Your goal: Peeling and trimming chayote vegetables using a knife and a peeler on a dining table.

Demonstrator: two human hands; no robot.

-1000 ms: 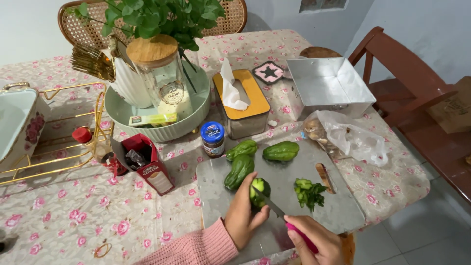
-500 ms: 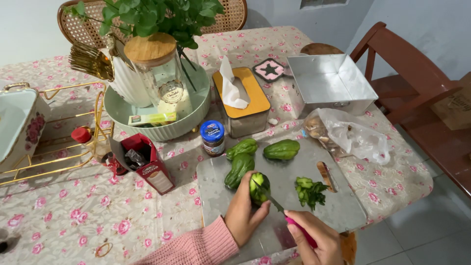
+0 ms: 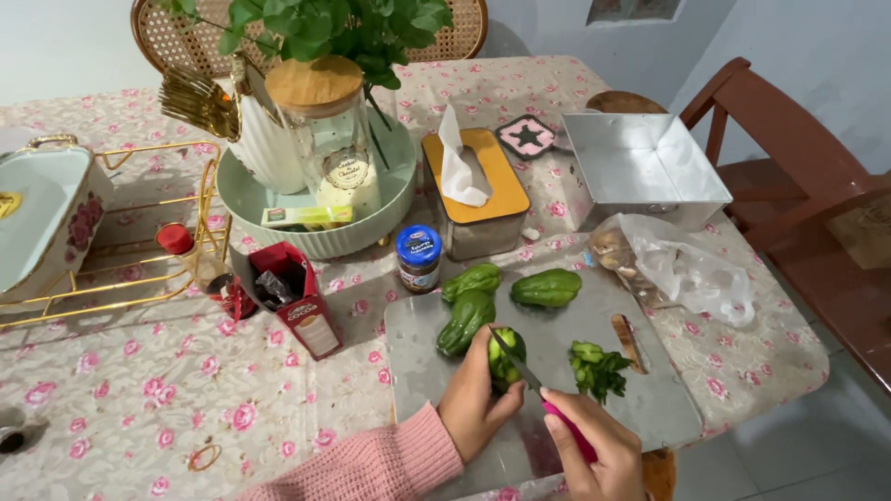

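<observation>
On the grey cutting board [image 3: 640, 408] at the near edge of the table, my left hand [image 3: 475, 401] is clamped around a green vegetable [image 3: 506, 354], holding it upright. My right hand [image 3: 594, 452] grips the pink-handled knife [image 3: 543, 394], its blade laid against the vegetable's cut top. Green cuttings [image 3: 599, 369] lie just beside it, and three whole vegetables [image 3: 501, 289] rest at the board's far end. Behind the board I see a small blue-lidded jar [image 3: 419, 258], a tissue box [image 3: 480, 196] with a tissue sticking up, an open metal tin [image 3: 645, 173], and a plastic bag [image 3: 682, 269] holding something brownish I cannot make out.
</observation>
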